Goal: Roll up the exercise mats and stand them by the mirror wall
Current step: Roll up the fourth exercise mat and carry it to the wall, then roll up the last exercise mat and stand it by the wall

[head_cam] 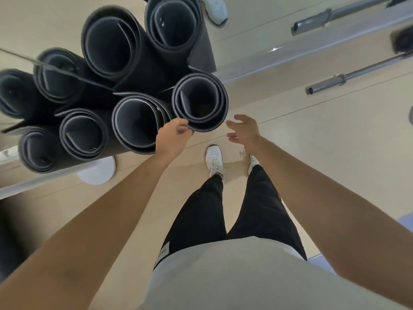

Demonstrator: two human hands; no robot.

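Several dark grey rolled mats stand upright on end in a cluster at the left, seen from above. The nearest rolled mat (200,101) stands at the right end of the cluster. My left hand (174,136) pinches its near top rim between thumb and fingers. Beside it stands another rolled mat (136,121), touching my left wrist side. My right hand (243,130) hovers just right of the nearest mat, fingers spread, holding nothing. The mirror wall (55,27) runs behind the cluster and reflects further rolls.
A barbell (357,73) lies on the floor at the right, with its reflection (335,15) above it. My white shoes (214,159) stand on the beige floor just below the mats. A white round base (98,173) sits at the left.
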